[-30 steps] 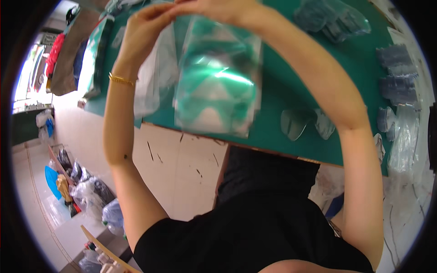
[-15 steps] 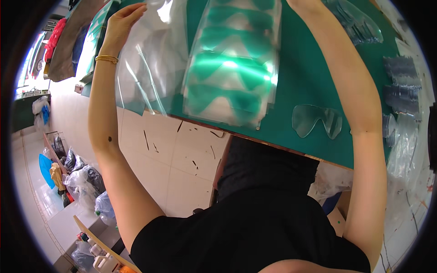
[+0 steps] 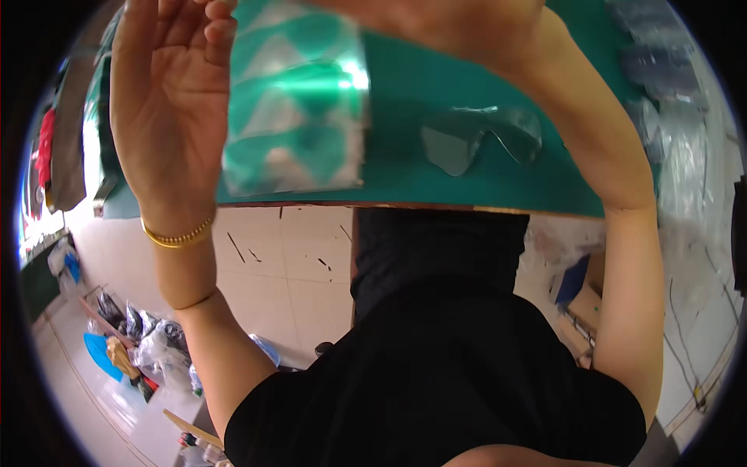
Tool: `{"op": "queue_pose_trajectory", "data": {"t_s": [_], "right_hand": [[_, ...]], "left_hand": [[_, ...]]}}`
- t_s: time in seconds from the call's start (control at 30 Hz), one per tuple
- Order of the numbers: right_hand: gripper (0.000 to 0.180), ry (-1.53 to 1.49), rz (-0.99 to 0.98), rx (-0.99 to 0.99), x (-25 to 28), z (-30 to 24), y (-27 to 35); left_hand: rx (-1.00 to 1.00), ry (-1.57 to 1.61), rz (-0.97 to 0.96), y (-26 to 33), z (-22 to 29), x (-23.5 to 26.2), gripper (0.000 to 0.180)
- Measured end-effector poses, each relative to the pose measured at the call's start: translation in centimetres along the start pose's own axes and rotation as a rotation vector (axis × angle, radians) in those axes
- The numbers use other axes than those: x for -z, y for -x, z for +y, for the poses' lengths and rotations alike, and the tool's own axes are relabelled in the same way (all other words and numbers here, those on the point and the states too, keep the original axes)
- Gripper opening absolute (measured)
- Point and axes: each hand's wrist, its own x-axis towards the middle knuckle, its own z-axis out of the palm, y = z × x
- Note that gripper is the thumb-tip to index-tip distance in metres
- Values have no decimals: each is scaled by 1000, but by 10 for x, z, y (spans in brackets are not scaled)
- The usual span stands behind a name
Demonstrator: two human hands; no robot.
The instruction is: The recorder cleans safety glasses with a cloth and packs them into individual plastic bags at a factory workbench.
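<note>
My left hand [image 3: 175,101] is raised at the upper left, palm turned toward me. Its visible fingers are loosely bent and the palm holds nothing; some fingers run past the upper edge. Beside it on the green tabletop [image 3: 397,167] lies a stack of glossy clear plastic sheets [image 3: 299,117] with rows of visor-shaped patches showing green. Smeared by motion, my right hand [image 3: 459,27] reaches leftward across the top of the view, above the stack's far part. Its fingers are hidden. A single clear visor-shaped lens [image 3: 451,148] lies right of the stack, below my right wrist.
Several stacked clear lenses [image 3: 657,74] stand at the table's right side, near clear plastic wrapping [image 3: 685,156]. The table's front edge [image 3: 436,208] runs just before my lap. Bags [image 3: 159,342] lie on the floor at the left.
My left hand has come nearer and turned palm toward me. My right hand has swung left across the table. The large clear sheet formerly beside the stack is no longer visible.
</note>
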Motion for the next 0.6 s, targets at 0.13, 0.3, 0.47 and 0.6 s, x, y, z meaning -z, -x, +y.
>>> {"op": "queue_pose_trajectory", "data": {"t_s": [0.13, 0.3, 0.47, 0.6], "right_hand": [[28, -146, -122, -374, 58, -20, 48], [51, -446, -182, -831, 133, -68, 92], [62, -959, 52, -1336, 162, -118, 152], [30, -721, -60, -1329, 171, -136, 153]], "left_hand": [[-123, -142, 506, 3, -76, -67, 36], [-49, -349, -15, 47, -107, -69, 14], [113, -403, -157, 75, -145, -78, 18], [145, -452, -225, 88, -157, -81, 11]]}}
